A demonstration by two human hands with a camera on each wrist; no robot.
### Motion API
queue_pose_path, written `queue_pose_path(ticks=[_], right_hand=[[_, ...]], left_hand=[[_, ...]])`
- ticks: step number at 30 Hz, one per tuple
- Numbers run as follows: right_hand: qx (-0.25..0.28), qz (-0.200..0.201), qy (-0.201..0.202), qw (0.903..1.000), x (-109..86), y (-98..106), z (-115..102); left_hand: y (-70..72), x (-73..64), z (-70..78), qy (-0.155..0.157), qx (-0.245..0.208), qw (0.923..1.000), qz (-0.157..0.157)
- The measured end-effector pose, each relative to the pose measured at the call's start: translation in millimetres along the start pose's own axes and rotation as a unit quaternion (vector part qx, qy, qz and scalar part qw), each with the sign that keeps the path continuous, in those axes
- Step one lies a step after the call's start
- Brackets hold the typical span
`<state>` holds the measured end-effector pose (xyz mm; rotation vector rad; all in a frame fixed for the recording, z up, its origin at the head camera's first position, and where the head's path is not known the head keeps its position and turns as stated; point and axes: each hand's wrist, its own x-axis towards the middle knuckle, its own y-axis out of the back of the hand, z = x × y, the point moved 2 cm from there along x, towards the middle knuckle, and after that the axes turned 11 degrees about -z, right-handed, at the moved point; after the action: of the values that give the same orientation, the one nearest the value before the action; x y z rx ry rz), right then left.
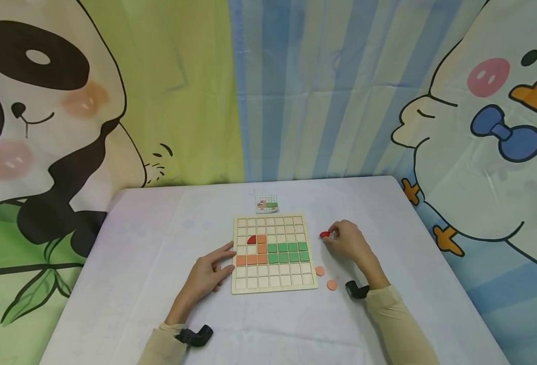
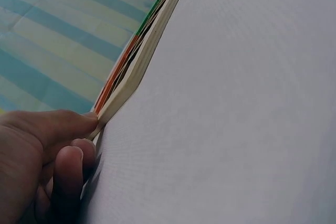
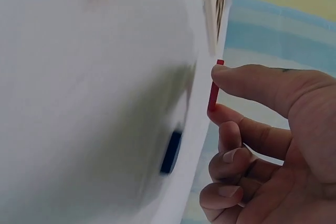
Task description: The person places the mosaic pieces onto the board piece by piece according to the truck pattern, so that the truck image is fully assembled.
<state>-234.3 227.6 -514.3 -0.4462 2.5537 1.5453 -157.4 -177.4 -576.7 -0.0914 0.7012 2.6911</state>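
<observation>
A pale grid board (image 1: 274, 282) lies on the table, with orange squares (image 1: 262, 248), green squares (image 1: 289, 257) and a red quarter-circle (image 1: 252, 240) in its cells. My left hand (image 1: 206, 271) rests at the board's left edge, its thumb and fingertips touching the rim. In the left wrist view, the thumb (image 2: 63, 124) meets the board's corner while other fingers curl below. Right of the board, my right hand (image 1: 348, 241) pinches a small red piece (image 3: 214, 90) between thumb and index finger. That piece is seen edge-on in the right wrist view, held above the table.
Two orange discs (image 1: 325, 278) lie by the board's lower right corner. A small picture card (image 1: 267, 204) sits behind the board. A dark blue object (image 3: 170, 153) lies on the table near my right hand. Printed cloth (image 1: 296, 91) hangs behind the white table (image 1: 195, 213).
</observation>
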Motion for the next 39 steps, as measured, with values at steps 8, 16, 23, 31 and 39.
queue_pose_path(ticks=[8, 16, 23, 31, 39], right_hand=[[-0.001, -0.012, 0.051, 0.9986, -4.6, -11.2, -44.9], [-0.013, -0.042, 0.098, 0.9942, -1.7, -31.0, -80.2], [-0.015, -0.063, 0.147, 0.987, 0.5, -45.2, -110.5], [-0.043, -0.077, 0.188, 0.9782, 4.1, -62.7, -142.9], [-0.043, -0.092, 0.208, 0.9727, 8.1, -78.8, -165.7]], left_hand=[[-0.4, 1.5, -1.9, -0.006, -0.003, 1.0, -0.004], [-1.8, 2.4, -2.3, -0.011, -0.009, 0.9998, -0.009], [0.0, 2.2, -2.2, -0.008, -0.005, 0.9999, -0.008], [1.1, 1.1, -3.2, -0.005, -0.016, 0.9998, -0.014], [2.1, 0.6, -3.1, -0.006, -0.022, 0.9996, -0.017]])
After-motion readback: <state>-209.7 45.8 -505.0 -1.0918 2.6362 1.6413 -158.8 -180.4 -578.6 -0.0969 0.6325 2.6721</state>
